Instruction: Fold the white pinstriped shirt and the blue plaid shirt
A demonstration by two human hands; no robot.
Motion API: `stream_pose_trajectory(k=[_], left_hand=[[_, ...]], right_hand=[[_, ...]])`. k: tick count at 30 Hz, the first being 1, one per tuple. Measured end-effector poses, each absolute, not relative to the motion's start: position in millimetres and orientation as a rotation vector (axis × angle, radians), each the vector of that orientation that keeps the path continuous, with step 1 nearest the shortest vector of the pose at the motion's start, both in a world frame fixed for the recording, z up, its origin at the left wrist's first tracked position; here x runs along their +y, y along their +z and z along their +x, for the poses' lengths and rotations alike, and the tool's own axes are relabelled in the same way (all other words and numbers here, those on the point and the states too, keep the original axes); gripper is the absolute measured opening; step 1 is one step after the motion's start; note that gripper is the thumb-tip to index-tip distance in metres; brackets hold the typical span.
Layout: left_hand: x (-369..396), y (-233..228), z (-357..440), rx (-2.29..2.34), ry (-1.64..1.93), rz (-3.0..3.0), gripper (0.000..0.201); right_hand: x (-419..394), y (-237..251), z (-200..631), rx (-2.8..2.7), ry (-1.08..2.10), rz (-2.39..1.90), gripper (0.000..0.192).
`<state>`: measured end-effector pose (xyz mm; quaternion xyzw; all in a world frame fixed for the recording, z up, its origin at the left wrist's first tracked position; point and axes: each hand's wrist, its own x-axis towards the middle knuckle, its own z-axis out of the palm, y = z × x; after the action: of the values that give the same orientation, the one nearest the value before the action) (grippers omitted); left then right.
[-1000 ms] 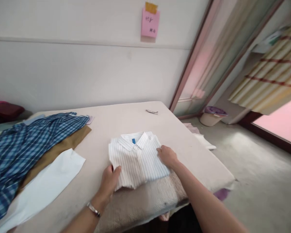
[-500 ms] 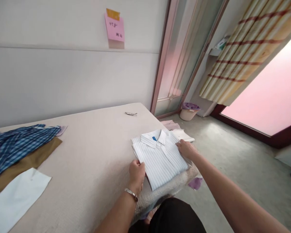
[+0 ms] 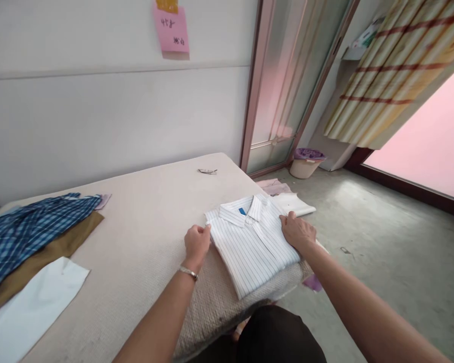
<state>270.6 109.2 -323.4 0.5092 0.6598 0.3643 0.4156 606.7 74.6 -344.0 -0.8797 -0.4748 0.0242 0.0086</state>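
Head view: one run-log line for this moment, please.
left hand: on folded striped shirt, left edge | right hand: on its right edge | shirt: flat at table corner | beside: plaid cloth

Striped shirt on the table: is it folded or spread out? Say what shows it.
Folded: the shirt is a compact rectangle, collar on top, no sleeves showing.
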Motion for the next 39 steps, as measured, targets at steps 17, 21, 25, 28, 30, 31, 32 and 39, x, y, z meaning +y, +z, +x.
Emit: stream_pose_trajectory(k=[17,21,25,28,30,31,32,39], left_hand=[[127,-323,287,1.842,0.770,1.955,0.009],[100,-334,304,1.701,0.708,2.538,0.039],[87,-363,312,1.703,0.612,2.596,0.064],[87,-373,311,1.701,0.557,2.589,0.069],[88,-374,310,1.695,0.548,2.596,0.070],[88,-374,310,1.691,0.550,2.601,0.071],[88,-373,310,1.689,0.555,2.603,0.071],[92,-371,310,1.673,0.683,2.558,0.067]], right_hand=[[70,-345,601,-1.378,0.106,-2.746,0.050],[80,-331,607,-1.359,0.195,-2.751,0.051],[111,-317,608,-1.349,0.244,-2.719,0.054],[136,-320,599,-1.398,0.219,-2.645,0.050],[148,-327,591,-1.394,0.193,-2.622,0.046],[152,-330,589,-1.388,0.184,-2.615,0.043],[157,-331,588,-1.384,0.176,-2.609,0.040],[139,-260,573,-1.398,0.087,-2.507,0.031]])
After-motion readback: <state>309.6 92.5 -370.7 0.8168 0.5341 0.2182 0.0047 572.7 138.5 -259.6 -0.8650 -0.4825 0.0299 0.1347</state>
